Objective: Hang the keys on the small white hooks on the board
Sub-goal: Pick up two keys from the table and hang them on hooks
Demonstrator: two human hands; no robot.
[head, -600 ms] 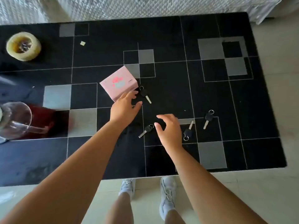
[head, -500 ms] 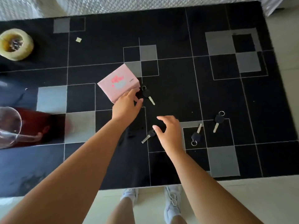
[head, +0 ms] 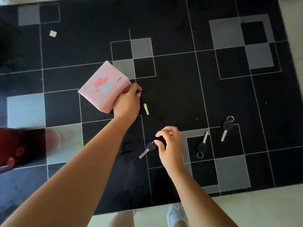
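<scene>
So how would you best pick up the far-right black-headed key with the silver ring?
Pinch the black-headed key across its black plastic head, coming from straight above. It lies flat on the black table, blade toward the person, ring away. The head is its widest, thickest part; the thin blade offers little edge to catch.

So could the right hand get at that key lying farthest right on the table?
Probably yes. The right hand is at another key now, but nothing lies between it and the farthest-right key, which sits on open table.

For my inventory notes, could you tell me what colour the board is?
Pink board, head view.
</scene>
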